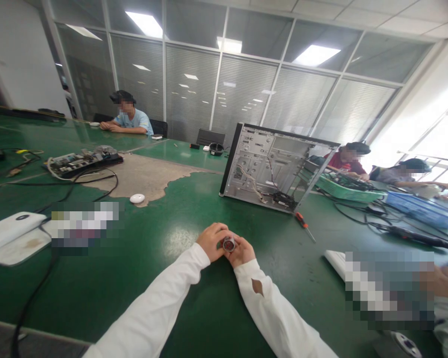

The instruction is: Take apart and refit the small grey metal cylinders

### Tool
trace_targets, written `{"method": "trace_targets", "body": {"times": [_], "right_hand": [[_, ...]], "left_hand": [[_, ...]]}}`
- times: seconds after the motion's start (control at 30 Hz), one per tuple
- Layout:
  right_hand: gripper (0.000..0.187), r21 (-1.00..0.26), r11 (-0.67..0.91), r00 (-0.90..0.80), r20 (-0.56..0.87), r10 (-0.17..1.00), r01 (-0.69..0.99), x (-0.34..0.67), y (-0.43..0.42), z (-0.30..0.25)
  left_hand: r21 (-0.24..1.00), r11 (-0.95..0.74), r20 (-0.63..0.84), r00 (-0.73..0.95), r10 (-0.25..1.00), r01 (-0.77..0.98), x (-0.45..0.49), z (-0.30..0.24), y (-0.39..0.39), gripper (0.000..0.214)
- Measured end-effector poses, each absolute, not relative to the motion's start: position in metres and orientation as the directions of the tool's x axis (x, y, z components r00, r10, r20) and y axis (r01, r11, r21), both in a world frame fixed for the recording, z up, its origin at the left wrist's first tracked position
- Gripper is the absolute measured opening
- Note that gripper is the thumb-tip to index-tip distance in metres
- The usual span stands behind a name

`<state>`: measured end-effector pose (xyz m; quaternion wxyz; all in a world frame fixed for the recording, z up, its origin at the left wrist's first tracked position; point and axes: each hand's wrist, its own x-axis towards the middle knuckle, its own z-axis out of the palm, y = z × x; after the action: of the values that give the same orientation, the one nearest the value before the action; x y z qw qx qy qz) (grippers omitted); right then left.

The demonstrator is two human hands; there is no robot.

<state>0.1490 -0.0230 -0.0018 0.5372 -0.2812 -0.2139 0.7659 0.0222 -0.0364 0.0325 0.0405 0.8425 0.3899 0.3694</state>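
Both my hands meet on the green table (194, 209), in white sleeves. My left hand (211, 240) and my right hand (242, 252) are closed together around a small round metal part (228, 243) with a reddish centre. An open computer case (272, 166) stands on its side just beyond my hands, with wires and a fan inside. An orange-handled screwdriver (304, 225) lies to the right of my hands, by the case's corner.
A circuit board with cables (82, 161) lies at far left, and a small white round object (137, 198) sits near a worn patch. White flat boxes (13, 236) rest at left. Green (345, 191) and blue (423, 209) trays stand at right. Other people sit around the table.
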Motion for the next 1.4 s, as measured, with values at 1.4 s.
{"method": "trace_targets", "body": {"times": [1.4], "right_hand": [[0.036, -0.5, 0.75, -0.256, 0.729, 0.635, 0.433, 0.148, -0.048, 0.029]], "left_hand": [[0.7, -0.47, 0.519, 0.069, 0.852, 0.538, 0.02, 0.019, -0.025, 0.041]]}}
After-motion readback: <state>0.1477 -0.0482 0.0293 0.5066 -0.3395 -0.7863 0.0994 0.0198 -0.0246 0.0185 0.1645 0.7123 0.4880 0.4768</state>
